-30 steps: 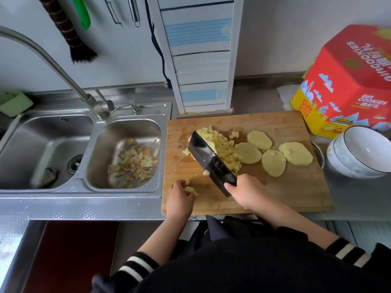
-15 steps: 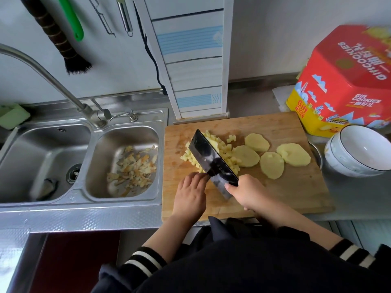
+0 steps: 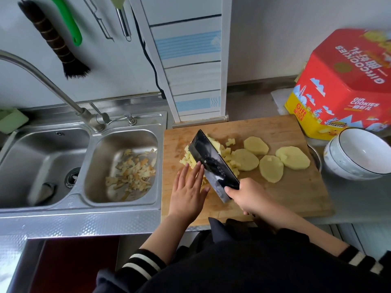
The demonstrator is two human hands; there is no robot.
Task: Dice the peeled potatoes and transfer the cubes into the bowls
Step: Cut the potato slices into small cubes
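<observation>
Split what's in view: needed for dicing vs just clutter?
Job: cleaver, potato cubes, potato slices, cutting board, bowls, left hand, right hand.
Clutter: cookie box, sink with peels, brush, faucet.

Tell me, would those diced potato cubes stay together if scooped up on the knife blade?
Probably not all. The potato cubes are small, loose pieces, so some would likely tumble off the tilted cleaver. Their cut faces look moist, so a few may stick. The left hand lies flat beside the blade, apparently to corral them.

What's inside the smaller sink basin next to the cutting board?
Potato peelings lie scattered across the bottom of the small basin. Any drain beneath them is covered, so it cannot be seen.
</observation>
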